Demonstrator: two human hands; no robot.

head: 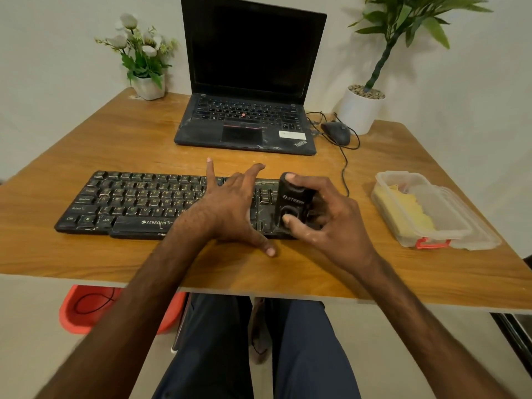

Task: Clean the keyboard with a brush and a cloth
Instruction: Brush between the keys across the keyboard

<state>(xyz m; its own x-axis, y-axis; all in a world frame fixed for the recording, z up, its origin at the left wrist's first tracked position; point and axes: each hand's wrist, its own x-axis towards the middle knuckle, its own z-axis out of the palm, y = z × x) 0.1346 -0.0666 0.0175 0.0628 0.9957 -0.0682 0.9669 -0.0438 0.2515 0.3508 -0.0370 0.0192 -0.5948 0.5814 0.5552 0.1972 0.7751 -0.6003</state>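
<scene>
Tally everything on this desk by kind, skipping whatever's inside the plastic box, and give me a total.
Keyboard: 1
Laptop: 1
Mouse: 1
Potted plants: 2
Plastic box: 1
Brush, held in the right hand: 1
Total: 7
</scene>
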